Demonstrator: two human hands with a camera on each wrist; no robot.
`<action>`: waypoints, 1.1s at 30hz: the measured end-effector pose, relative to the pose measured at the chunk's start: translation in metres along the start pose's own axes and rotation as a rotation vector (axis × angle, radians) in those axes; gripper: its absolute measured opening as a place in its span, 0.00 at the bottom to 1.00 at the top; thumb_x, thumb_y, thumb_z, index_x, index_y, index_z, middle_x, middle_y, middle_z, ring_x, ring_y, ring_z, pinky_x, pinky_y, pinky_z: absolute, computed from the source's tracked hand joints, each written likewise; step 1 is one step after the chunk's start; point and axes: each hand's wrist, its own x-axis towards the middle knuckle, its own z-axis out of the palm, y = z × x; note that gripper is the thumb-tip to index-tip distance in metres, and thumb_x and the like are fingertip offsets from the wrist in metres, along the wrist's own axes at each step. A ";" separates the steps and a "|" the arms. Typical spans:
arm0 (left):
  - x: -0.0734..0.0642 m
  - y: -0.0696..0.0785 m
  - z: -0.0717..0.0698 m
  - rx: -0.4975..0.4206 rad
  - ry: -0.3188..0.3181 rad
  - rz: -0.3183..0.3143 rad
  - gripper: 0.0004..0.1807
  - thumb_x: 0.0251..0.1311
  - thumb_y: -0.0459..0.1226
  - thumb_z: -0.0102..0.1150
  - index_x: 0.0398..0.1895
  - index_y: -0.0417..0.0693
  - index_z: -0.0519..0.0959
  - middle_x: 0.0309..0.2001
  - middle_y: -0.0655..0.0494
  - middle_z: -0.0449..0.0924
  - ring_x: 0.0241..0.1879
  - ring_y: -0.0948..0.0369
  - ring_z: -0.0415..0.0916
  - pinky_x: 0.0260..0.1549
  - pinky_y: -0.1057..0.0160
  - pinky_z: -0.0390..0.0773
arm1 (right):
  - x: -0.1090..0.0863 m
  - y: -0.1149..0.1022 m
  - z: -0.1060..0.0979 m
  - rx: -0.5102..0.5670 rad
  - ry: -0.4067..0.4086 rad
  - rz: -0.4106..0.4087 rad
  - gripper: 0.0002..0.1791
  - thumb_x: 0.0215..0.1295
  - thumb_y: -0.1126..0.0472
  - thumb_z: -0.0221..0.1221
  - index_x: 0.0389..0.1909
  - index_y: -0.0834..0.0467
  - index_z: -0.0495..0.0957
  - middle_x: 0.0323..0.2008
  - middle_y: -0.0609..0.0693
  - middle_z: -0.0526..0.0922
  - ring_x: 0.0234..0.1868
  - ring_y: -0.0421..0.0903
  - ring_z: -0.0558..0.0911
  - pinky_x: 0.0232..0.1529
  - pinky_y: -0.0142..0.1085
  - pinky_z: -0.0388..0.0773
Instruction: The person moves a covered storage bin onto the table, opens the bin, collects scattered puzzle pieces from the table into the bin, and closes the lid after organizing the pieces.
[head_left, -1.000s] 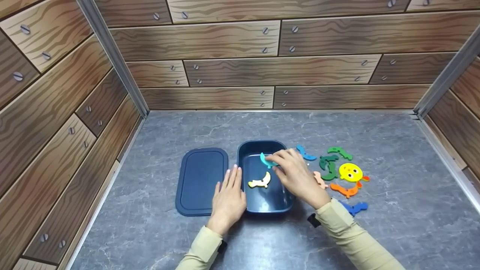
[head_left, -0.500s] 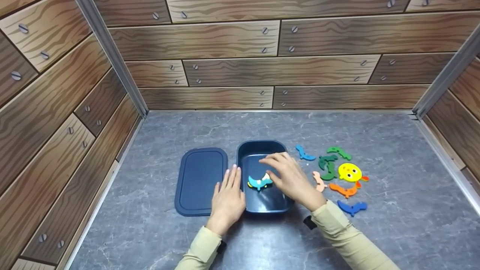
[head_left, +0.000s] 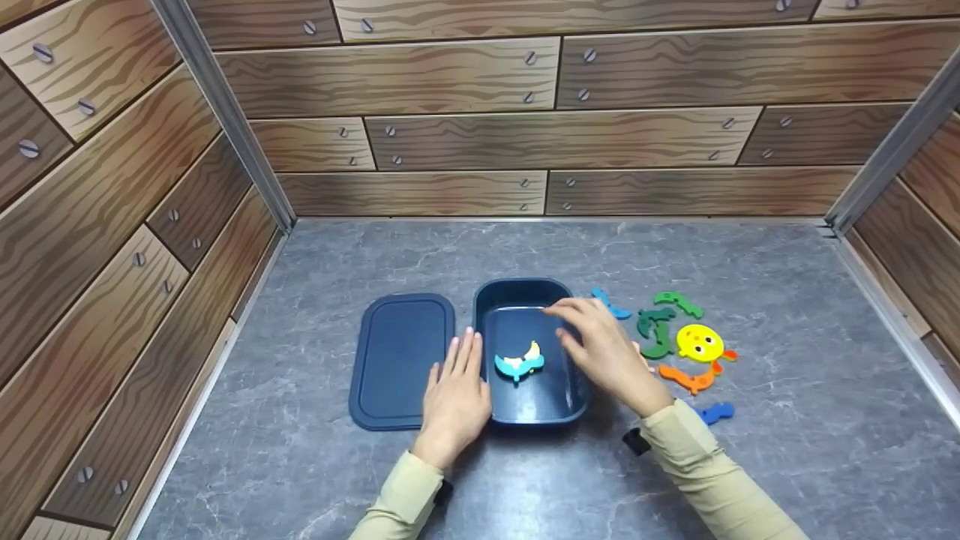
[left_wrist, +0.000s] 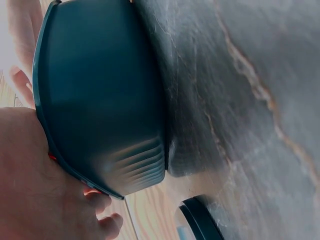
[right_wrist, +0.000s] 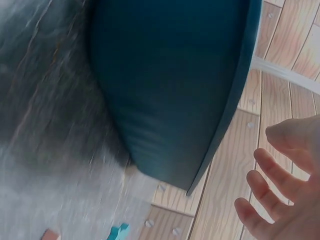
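A dark blue lidless box [head_left: 525,401] stands in the middle of the table. Inside it a teal crescent-shaped toy piece [head_left: 516,367] lies over a pale yellow curved piece [head_left: 533,350]. My left hand [head_left: 455,405] rests along the box's left edge, fingers straight; the left wrist view has that hand [left_wrist: 45,180] beside the box wall [left_wrist: 105,95]. Over the right rim hovers my right hand [head_left: 606,360], its fingers loosely bent and parted. In the right wrist view this hand [right_wrist: 285,185] holds nothing and is apart from the box [right_wrist: 165,95].
A flat dark blue lid [head_left: 401,360] lies left of the box. To its right are curved toy pieces: light blue [head_left: 611,306], several green ones [head_left: 679,304], orange [head_left: 688,379], dark blue [head_left: 716,412], and a yellow face disc [head_left: 701,343]. Wood-patterned walls enclose the table.
My right hand let go of the teal piece, which dropped onto the pale yellow one in the box. That hand then moved right, towards the rim. My left hand stayed put.
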 end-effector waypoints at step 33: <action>0.000 -0.001 -0.001 -0.023 0.004 0.007 0.34 0.72 0.39 0.41 0.79 0.50 0.48 0.79 0.59 0.42 0.76 0.54 0.41 0.70 0.42 0.50 | 0.005 0.090 -0.006 -0.208 0.040 0.135 0.16 0.61 0.67 0.66 0.51 0.63 0.82 0.50 0.60 0.82 0.49 0.60 0.75 0.48 0.54 0.72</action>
